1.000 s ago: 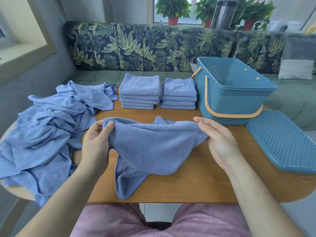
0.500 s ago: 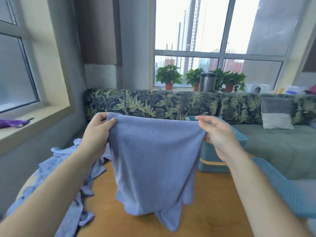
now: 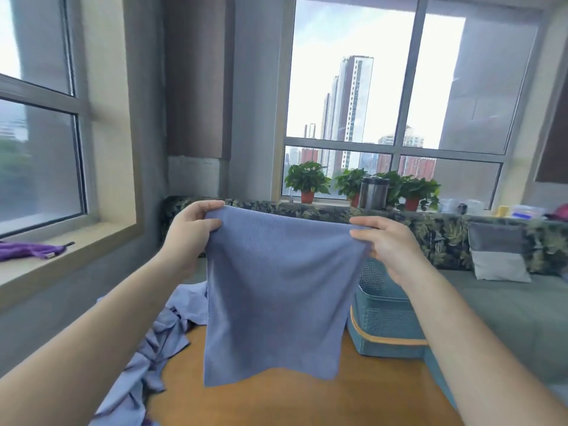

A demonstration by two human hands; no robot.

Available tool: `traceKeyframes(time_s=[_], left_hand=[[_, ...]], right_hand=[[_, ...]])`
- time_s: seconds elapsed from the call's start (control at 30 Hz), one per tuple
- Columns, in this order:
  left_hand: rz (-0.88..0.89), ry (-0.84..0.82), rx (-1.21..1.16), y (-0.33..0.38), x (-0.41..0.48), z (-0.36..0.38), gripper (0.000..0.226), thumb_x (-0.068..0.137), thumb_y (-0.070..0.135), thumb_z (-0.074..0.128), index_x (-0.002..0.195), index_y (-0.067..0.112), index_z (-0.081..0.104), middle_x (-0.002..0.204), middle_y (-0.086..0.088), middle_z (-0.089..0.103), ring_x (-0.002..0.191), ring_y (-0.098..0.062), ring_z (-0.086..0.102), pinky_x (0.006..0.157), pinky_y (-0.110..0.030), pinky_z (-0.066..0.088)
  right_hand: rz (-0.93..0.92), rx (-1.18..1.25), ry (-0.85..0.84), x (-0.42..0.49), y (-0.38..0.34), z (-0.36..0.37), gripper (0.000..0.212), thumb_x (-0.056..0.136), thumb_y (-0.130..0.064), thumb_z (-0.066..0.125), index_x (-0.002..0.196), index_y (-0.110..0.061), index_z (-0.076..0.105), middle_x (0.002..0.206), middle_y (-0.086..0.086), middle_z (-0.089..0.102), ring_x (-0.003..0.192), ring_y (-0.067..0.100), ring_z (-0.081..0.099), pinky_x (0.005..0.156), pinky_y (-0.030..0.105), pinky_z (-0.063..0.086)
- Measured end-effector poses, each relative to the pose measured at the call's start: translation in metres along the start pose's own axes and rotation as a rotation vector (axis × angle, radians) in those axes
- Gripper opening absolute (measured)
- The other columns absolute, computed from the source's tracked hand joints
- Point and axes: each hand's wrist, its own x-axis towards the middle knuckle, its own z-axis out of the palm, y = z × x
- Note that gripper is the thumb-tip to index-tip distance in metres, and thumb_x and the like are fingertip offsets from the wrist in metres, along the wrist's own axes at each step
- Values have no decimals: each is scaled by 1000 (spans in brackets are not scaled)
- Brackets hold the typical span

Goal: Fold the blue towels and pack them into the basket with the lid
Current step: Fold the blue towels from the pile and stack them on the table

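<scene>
The left hand [image 3: 192, 229] and right hand [image 3: 387, 247] each pinch a top corner of a blue towel [image 3: 276, 302], thumbs on the near face, stretching its upper edge almost taut. It hangs flat in the air above the middle of the tabletop [image 3: 292, 401], with its uneven lower edge clear of the wood. A heap of unfolded towels [image 3: 147, 348] spills over the tabletop's left edge. The teal basket [image 3: 387, 327] stands by the right edge, partly hidden behind the right hand. Bare wood lies under the towel.
</scene>
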Motion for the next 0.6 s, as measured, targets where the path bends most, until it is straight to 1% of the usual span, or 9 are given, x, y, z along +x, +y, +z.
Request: traceKeyframes(time_s=[0.07, 0.13, 0.17, 0.23, 0.33, 0.4, 0.47, 0.53, 0.6], left_hand=[[4, 16, -14, 3, -5, -7, 35, 86, 2, 63, 104, 29, 76, 106, 6, 73, 86, -14, 62, 73, -27, 47], [16, 37, -40, 6, -10, -12, 31, 85, 3, 66, 103, 26, 77, 104, 4, 74, 83, -14, 60, 77, -30, 47], [34, 31, -50, 7, -12, -14, 30, 84, 3, 69, 103, 24, 78, 104, 3, 75, 84, -14, 61, 79, -32, 47], [69, 0, -47, 8, -14, -16, 29, 83, 4, 73, 104, 23, 77, 100, 2, 76, 87, -14, 65, 83, -30, 50], [97, 1, 80, 4, -11, -16, 30, 82, 7, 78, 104, 28, 75, 97, 1, 72, 85, -12, 64, 78, -23, 48], [115, 14, 204, -4, -4, -15, 28, 81, 13, 79, 100, 34, 74, 95, 0, 70, 82, -12, 62, 74, -22, 46], [139, 25, 368, -15, 1, -11, 21, 84, 18, 78, 96, 35, 74, 82, 3, 65, 72, -12, 57, 66, -22, 42], [157, 23, 548, -27, 7, -7, 11, 88, 21, 74, 96, 28, 72, 73, 7, 58, 65, -10, 52, 58, -22, 38], [137, 3, 655, -41, 17, -7, 6, 91, 23, 71, 96, 20, 72, 73, 6, 60, 67, -10, 54, 57, -24, 38]], right_hand=[[-61, -80, 43, -5, -5, -7, 14, 81, -13, 82, 92, -22, 80, 94, 3, 77, 81, 15, 69, 67, 29, 55], [-99, -98, 56, -10, -10, -13, 11, 81, -17, 83, 88, -24, 80, 89, 2, 77, 81, 15, 69, 66, 30, 55], [-106, -94, 55, -13, -12, -15, 10, 81, -18, 83, 87, -25, 81, 88, 1, 77, 83, 16, 70, 69, 33, 57], [-92, -67, 27, -16, -16, -16, 10, 80, -18, 84, 87, -25, 81, 90, 0, 78, 90, 18, 72, 81, 37, 58], [-23, -19, -73, -20, -18, -17, 21, 76, -7, 84, 93, -18, 80, 98, 6, 78, 97, 23, 72, 92, 42, 56], [-21, -156, -95, -19, -13, -15, 34, 67, -2, 87, 94, -22, 80, 103, 4, 76, 101, 23, 70, 95, 41, 55], [-31, -342, -81, -15, -4, -8, 36, 66, -2, 87, 92, -26, 79, 103, -2, 73, 98, 17, 67, 89, 34, 53], [-54, -500, -76, -8, 8, 1, 29, 74, -5, 83, 92, -26, 77, 100, -5, 71, 91, 12, 65, 76, 29, 52], [-46, -640, -70, 4, 22, 8, 15, 83, -11, 79, 89, -24, 77, 96, -6, 70, 88, 12, 65, 75, 30, 53]])
